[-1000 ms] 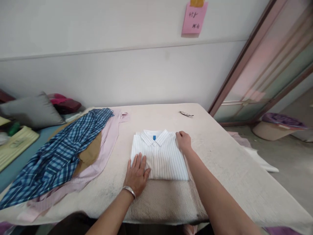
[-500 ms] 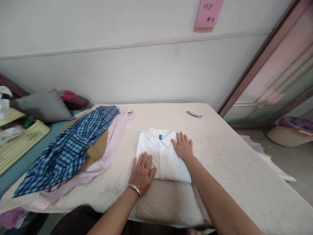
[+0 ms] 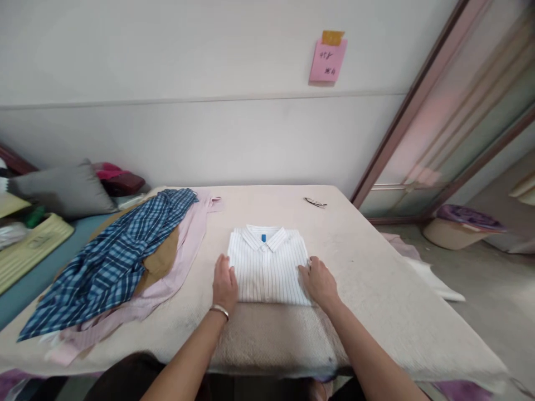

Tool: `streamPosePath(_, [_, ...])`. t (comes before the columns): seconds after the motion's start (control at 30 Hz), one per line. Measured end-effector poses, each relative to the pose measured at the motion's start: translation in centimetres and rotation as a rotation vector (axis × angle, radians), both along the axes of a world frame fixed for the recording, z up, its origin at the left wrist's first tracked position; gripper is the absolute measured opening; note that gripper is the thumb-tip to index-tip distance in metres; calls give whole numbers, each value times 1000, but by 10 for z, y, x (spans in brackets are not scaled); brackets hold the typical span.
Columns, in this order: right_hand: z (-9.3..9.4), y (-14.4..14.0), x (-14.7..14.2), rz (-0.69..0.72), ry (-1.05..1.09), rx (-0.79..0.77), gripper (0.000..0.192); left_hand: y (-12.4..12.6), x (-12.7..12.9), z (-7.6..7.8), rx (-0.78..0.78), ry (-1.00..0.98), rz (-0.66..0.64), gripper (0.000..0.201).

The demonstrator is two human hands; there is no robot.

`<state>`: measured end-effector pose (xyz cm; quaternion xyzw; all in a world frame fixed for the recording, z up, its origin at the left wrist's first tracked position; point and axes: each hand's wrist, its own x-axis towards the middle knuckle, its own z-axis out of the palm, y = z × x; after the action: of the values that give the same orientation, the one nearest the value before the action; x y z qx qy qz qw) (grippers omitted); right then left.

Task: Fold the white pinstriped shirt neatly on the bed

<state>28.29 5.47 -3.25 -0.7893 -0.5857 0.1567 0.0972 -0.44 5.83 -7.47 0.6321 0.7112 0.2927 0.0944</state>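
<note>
Your left hand [image 3: 224, 285] lies flat, fingers together, against the near left edge of the folded shirt [image 3: 267, 263], and your right hand [image 3: 321, 281] rests loosely spread at its near right edge. The shirt, a crisp white rectangle with thin stripes, sits mid-table [image 3: 376, 289] on nubby cream cloth; a rumpled blue plaid shirt [image 3: 108, 262] lies to the left.

The white striped shirt [image 3: 267, 266] lay folded flat, collar far, blue tag showing, mid-table near the front edge.

I note both forearms bare, no sleeves; a silver bangle [image 3: 220, 311] rings the left wrist; dark clothing below
</note>
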Motion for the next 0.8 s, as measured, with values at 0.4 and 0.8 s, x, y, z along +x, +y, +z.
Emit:
streamPosePath(0.4, [-9, 55, 12, -74, 145, -97, 27, 95, -11, 19, -425, -87, 170, 16])
streamPosePath(0.8, [20, 49, 103, -164, 59, -32, 29, 51, 96, 25, -467, -593, -57, 22])
